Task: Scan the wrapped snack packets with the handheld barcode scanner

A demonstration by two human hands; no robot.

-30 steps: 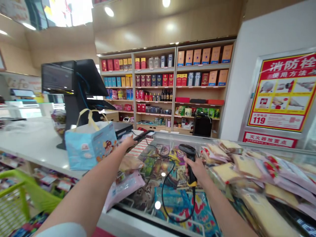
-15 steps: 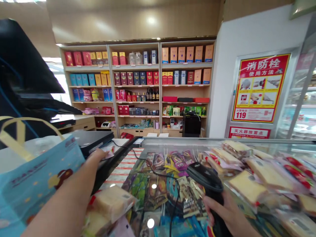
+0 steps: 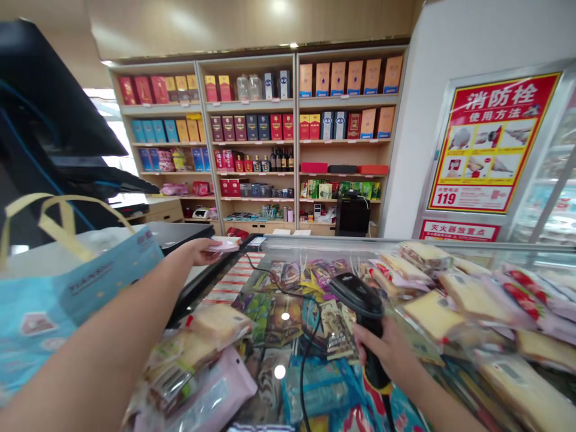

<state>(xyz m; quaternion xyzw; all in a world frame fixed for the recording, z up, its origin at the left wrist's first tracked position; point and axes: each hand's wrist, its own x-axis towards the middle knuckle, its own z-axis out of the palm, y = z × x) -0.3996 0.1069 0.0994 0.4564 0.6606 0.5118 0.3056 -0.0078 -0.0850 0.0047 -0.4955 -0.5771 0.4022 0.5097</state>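
My left hand [image 3: 204,252] is stretched out to the far left side of the counter, its fingers closed on a small pale pink packet [image 3: 227,243]. What is inside the packet is too small to tell. My right hand [image 3: 382,345] is wrapped round the handle of a black barcode scanner [image 3: 360,295], which is tilted with its head toward the upper left. A black cable [image 3: 302,372] loops over the glass. Below my left forearm lies a pile of wrapped sandwiches [image 3: 220,324], with a long pink packet [image 3: 218,393] in front.
A blue paper bag [image 3: 112,273] with yellow handles stands at the left, near a black monitor [image 3: 58,102]. Under the glass counter [image 3: 342,241] are several colourful snack packs [image 3: 283,324]. More wrapped sandwiches [image 3: 472,297] cover the right side. Shelves of boxes [image 3: 252,129] line the back wall.
My left hand has moved right with the pink packet, away from the black box near the bag. The scanner has shifted slightly left and up in my right hand. The view has tilted downward.
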